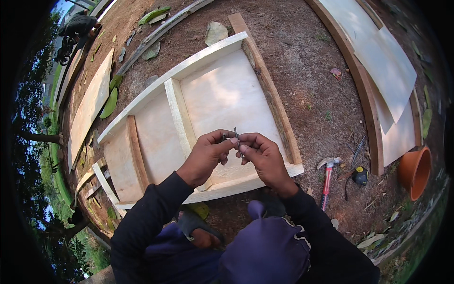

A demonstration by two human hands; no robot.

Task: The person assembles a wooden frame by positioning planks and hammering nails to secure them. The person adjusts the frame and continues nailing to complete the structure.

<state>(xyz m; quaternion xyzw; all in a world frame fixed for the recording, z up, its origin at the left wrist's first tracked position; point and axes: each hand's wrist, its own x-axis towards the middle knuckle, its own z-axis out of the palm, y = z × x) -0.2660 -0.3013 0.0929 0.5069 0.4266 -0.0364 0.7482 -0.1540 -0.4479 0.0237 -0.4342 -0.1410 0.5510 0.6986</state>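
Observation:
Over the wooden frame, my two hands meet with their fingertips close together. A dark metal nail [236, 134] stands nearly upright between them, pinched by the thumb and fingers of my right hand [265, 161]. My left hand [208, 154] is closed too, its thumb tip against that nail. What looks like another nail [224, 136] pokes out between the left fingers, partly hidden. Below lies the wooden frame [176, 102], pale timber rails and crosspieces around a plywood panel [222, 90], with a browner board [269, 90] along its right end.
A claw hammer [327, 182] with a red handle lies right of the frame, beside loose nails [358, 149] and a black-and-yellow tape measure [360, 175]. Farther right are an orange-brown pot [415, 173] and another plywood-topped frame [362, 85]. A person [78, 28] bends at the far left.

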